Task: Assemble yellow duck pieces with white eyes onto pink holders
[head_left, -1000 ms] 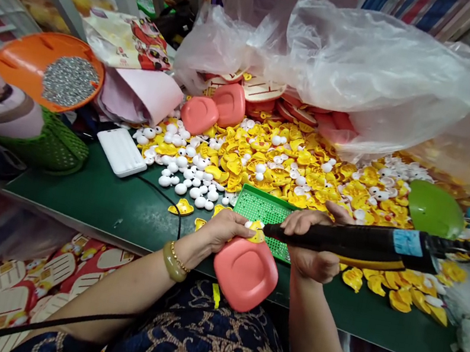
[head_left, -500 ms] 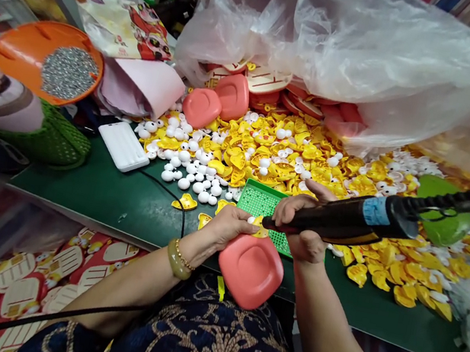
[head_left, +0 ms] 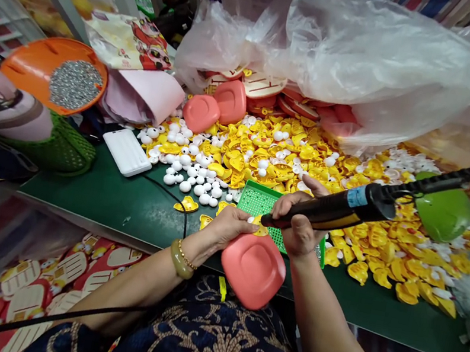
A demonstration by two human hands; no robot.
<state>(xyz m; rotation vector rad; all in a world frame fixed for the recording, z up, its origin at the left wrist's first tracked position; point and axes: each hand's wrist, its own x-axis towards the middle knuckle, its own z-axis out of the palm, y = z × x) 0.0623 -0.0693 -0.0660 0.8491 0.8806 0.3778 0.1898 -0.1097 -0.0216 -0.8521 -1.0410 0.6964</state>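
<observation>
Tool (head_left: 328, 210): rear end swinging toward the worktop's (head_left: 100, 195) far edge since a second ago; tip meeting the yellow part (head_left: 260, 227).
Left hand (head_left: 226, 228): pinching the yellow part.
Right hand (head_left: 302, 240): wrapping round the tool.
Plate (head_left: 252, 270): overlapping the worktop's near edge, just below the yellow part.
Tray (head_left: 258, 198): lying partly under the right hand.

The green table (head_left: 151, 216) bears yellow pieces (head_left: 234, 159), white pieces (head_left: 204, 199) and 1 tray (head_left: 255, 199).
</observation>
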